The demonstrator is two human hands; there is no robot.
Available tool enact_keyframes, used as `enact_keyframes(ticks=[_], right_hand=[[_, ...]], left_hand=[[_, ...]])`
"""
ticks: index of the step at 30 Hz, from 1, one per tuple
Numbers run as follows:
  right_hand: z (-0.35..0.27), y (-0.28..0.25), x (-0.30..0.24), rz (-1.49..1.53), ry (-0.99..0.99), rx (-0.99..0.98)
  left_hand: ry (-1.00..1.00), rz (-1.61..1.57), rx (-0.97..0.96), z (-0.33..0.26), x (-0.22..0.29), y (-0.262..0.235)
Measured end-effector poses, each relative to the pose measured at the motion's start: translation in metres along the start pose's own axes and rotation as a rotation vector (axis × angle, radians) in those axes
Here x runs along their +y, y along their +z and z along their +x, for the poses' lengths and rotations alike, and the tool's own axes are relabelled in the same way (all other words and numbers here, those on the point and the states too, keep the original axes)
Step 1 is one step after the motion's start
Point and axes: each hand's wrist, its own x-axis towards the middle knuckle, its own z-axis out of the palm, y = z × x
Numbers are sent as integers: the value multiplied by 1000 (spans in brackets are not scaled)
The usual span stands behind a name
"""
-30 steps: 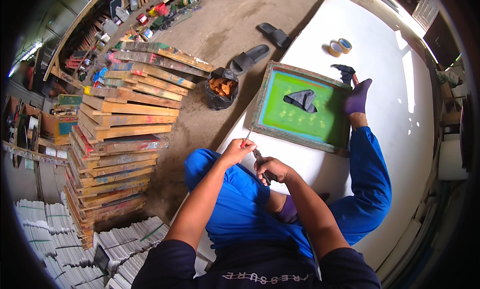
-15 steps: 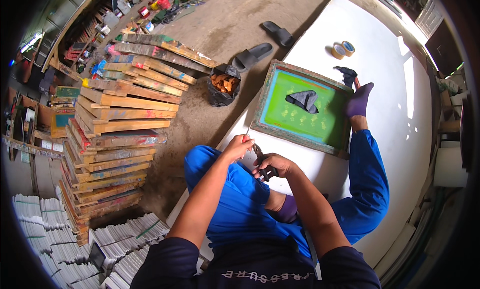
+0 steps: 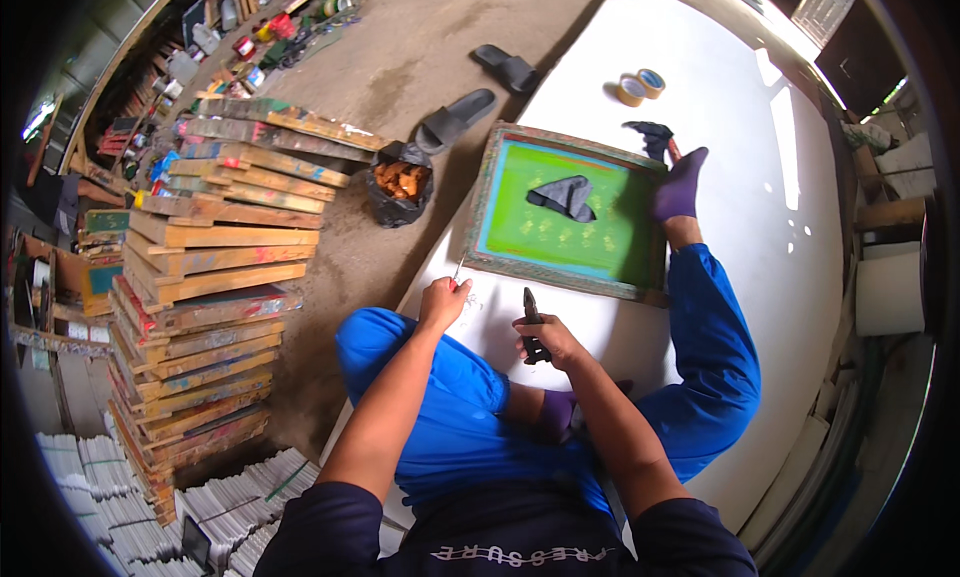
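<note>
My left hand (image 3: 441,305) is closed on a small tool with a red handle and a thin metal shaft (image 3: 459,269), which looks like a screwdriver. The shaft points up toward the near left corner of a wooden screen-printing frame (image 3: 570,283) with green mesh. Black-handled pliers (image 3: 530,305) are gripped in my right hand (image 3: 550,339), jaws pointing away from me, just short of the frame's near rail. The two tools stand apart. A crumpled dark grey cloth (image 3: 566,199) lies on the mesh.
The frame rests on a long white board (image 3: 735,277). Two tape rolls (image 3: 640,87) and a black-headed tool with a red handle (image 3: 673,150) lie beyond. Stacked wooden frames (image 3: 235,237), a black bag (image 3: 402,209) of brown scraps and sandals (image 3: 455,120) are on the left.
My hands have moved apart. The pliers have come away from the thin-shafted tool, which is now nearer the frame's corner. The whole view has shifted slightly.
</note>
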Motion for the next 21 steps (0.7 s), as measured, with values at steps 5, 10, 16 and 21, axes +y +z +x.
enact_keyframes(ticks=[5, 10, 16, 21], right_hand=[[-17, -28, -13, 129, 3, 136], [-9, -58, -16, 126, 57, 178], [-4, -64, -41, -84, 193, 229], [3, -75, -55, -246, 284, 240]], left_hand=[[77, -108, -93, -15, 34, 14], [119, -71, -139, -20, 44, 31], [133, -83, -156, -21, 32, 35], [126, -101, -168, -22, 33, 38]])
